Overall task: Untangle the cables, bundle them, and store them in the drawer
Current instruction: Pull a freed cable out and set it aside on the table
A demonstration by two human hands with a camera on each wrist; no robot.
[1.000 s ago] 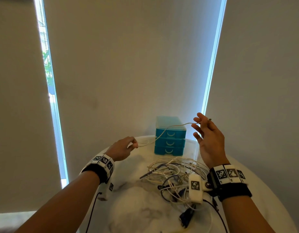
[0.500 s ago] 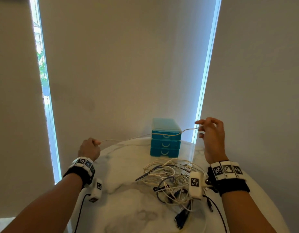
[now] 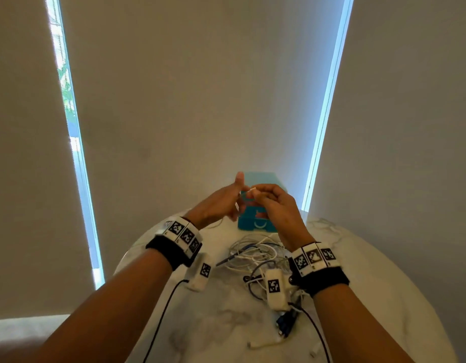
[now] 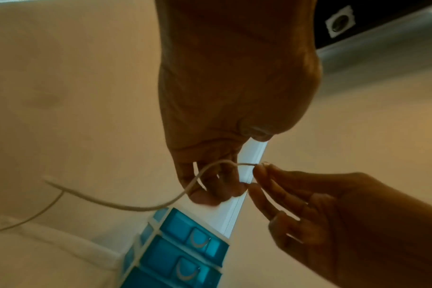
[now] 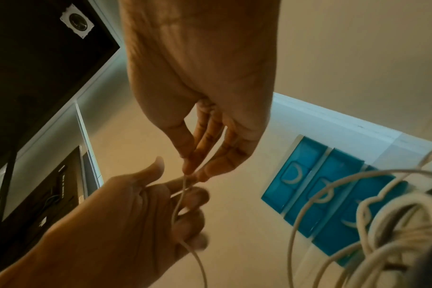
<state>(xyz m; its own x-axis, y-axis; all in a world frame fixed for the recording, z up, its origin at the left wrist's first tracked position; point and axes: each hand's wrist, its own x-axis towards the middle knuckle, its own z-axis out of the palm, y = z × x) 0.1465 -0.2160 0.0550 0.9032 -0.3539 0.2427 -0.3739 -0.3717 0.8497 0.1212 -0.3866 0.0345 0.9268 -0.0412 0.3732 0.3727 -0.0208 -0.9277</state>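
Note:
My right hand pinches the end of a thin white cable between thumb and fingertips, above the table and in front of the blue three-drawer unit. My left hand meets it fingertip to fingertip, thumb raised, fingers curled with the same cable running through them. The cable hangs slack down to the left. All three drawers are closed. A tangle of white and grey cables lies on the marble table below my right wrist.
A dark blue connector and a small white plug lie near the table's front. Another thin white cable trails at the far right edge. Closed blinds stand just behind the round table.
My left hand, out at the far left with the cable stretched, has swung right to meet my right hand in front of the drawers. The cable now hangs slack.

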